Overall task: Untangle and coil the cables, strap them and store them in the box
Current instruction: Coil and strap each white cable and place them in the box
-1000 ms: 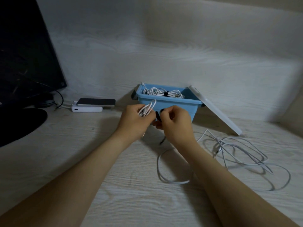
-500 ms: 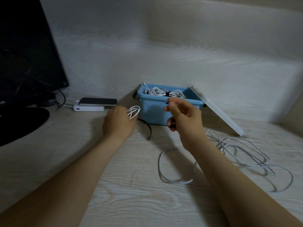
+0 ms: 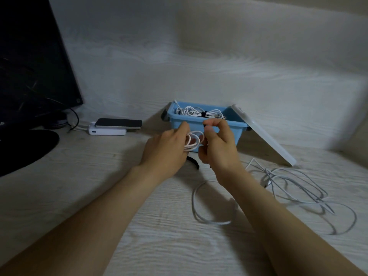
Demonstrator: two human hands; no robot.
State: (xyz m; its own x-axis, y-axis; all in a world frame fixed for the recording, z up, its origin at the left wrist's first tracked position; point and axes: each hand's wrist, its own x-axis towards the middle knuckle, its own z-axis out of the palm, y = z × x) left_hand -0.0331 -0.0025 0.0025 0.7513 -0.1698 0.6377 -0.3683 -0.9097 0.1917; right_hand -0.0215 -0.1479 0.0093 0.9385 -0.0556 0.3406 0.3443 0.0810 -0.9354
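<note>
Just near of the blue box [image 3: 233, 128], above the table [image 3: 99, 186], a coiled cable [image 3: 192, 141] is clasped in the left grip [image 3: 167, 150], likely so its loops cannot spring apart. The right grip [image 3: 217, 148] pinches what looks like one end of the black strap [image 3: 194, 163], whose tail curls below, probably ready to wrap. At right lie loose cables [image 3: 294, 188].

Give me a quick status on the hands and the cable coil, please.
Left hand grips white coil. Right hand pinches black strap, tail hanging loose. One strapped bundle in blue box. Tangled cables lie off to the right, not obstructing.
</note>
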